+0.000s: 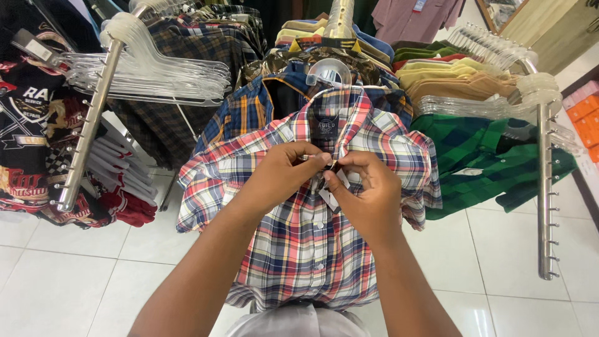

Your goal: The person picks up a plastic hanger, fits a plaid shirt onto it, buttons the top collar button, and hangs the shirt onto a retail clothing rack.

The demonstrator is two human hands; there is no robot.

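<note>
Your left hand (284,175) and right hand (368,196) each pinch the button placket of the red-and-blue plaid shirt (299,243), which hangs on a clear hanger (329,72) beside a white tag (329,198).

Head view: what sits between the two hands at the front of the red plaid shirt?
In the head view, a small white tag hangs between the left hand and right hand, against the red plaid shirt.

We have a single view — worn on the head, tilted down and forward over our own forearms, close to the plaid shirt (306,231) at centre; racks spread left and right, white floor tiles (62,274) near — no second view.
</note>
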